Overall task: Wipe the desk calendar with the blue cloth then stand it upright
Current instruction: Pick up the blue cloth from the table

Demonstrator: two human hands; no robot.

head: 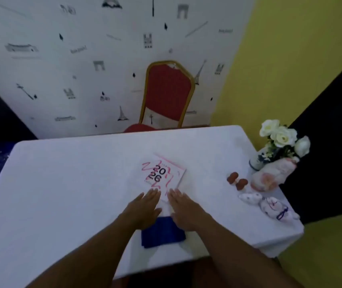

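The desk calendar [161, 174], white with pink scribbles and "2026" printed on it, lies flat near the middle of the white table [62, 183]. A folded blue cloth [162, 232] rests on the table just in front of it, toward me. My left hand [143, 208] and my right hand [183, 210] are stretched out flat, palms down and fingers together, side by side. Their fingertips reach the calendar's near edge and their heels cover the far corners of the cloth. Neither hand holds anything.
A red chair [167, 94] with a gold frame stands behind the table. At the table's right end are a vase of white flowers [278, 140], a pink-and-white figurine [272, 175], two small brown mushroom shapes [237, 179] and small white patterned figures [270, 206].
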